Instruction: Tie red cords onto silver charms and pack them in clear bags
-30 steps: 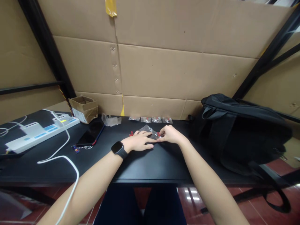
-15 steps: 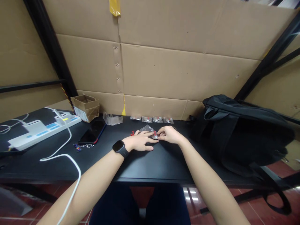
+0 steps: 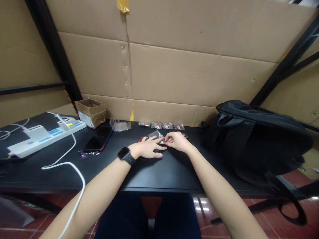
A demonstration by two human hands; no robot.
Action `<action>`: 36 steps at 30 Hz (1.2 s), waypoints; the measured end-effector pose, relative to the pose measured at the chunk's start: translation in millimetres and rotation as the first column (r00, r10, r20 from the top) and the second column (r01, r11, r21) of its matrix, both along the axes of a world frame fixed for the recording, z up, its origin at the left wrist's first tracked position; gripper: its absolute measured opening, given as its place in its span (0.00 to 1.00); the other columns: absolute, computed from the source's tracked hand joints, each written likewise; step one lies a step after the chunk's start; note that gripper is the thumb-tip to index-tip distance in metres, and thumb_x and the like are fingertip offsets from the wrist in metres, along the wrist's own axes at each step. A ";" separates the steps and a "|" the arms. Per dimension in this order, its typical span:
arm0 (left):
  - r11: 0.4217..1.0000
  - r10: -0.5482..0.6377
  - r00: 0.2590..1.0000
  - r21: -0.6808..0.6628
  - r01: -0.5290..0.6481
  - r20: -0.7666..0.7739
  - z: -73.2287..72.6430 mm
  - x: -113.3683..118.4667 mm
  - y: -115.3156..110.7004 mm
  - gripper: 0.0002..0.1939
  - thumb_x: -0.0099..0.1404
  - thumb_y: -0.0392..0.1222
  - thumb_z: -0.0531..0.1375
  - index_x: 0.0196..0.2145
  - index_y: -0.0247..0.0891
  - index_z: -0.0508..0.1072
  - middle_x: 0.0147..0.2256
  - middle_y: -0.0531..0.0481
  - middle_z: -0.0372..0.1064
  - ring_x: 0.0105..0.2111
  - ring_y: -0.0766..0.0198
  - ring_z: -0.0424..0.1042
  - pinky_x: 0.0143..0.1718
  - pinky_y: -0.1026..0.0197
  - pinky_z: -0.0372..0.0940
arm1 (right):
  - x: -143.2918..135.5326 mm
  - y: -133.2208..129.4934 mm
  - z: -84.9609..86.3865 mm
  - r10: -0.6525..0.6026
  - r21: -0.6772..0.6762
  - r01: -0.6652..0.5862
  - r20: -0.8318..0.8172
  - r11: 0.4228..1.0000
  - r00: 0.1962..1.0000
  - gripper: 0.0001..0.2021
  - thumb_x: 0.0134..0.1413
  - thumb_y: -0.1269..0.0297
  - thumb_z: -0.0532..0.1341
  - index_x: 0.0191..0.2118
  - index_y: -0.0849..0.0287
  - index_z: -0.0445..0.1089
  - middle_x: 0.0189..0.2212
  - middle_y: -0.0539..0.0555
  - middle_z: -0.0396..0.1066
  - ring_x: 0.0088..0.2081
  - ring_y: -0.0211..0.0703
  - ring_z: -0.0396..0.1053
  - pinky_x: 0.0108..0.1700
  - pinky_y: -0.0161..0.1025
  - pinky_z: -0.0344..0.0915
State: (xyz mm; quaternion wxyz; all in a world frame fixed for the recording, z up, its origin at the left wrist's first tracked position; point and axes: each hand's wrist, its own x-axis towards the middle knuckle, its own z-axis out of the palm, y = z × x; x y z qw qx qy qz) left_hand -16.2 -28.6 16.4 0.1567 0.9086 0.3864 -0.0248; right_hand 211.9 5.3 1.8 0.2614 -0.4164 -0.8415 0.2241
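Note:
A small round silver piece with a red part (image 3: 161, 142) lies on the black table (image 3: 159, 179), between my hands and partly covered by fingers. My left hand (image 3: 149, 148) rests palm down with fingers spread, its fingertips touching or close to the silver piece. A dark watch (image 3: 124, 153) is on that wrist. My right hand (image 3: 175, 141) is pinched at the right side of the silver piece, thumb and fingers together. A clear plastic bag (image 3: 155, 133) lies just behind the left fingers. A bit of red cord (image 3: 141, 139) shows beside the left hand.
Several small clear packets (image 3: 167, 126) line the cardboard wall (image 3: 174, 76). A clear plastic piece (image 3: 120, 125), a small carton (image 3: 91, 113), a phone (image 3: 98, 139) and a white power strip (image 3: 47, 136) lie left. A white cable crosses my left arm. Right stands a black bag (image 3: 264, 142).
My right hand has shifted slightly left and its fingers have curled closer over the silver piece. My left hand stays spread in nearly the same place.

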 end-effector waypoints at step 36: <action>0.803 0.208 0.946 0.509 -0.310 0.248 0.4 -5.9 7.9 0.06 0.65 0.42 0.60 0.39 0.43 0.75 0.39 0.47 0.78 0.45 0.51 0.71 0.47 0.51 0.53 | 4.9 18.9 -13.8 0.071 0.220 -0.058 -0.052 0.974 0.996 0.14 0.50 0.64 0.73 0.44 0.53 0.78 0.44 0.54 0.69 0.45 0.45 0.69 0.47 0.41 0.66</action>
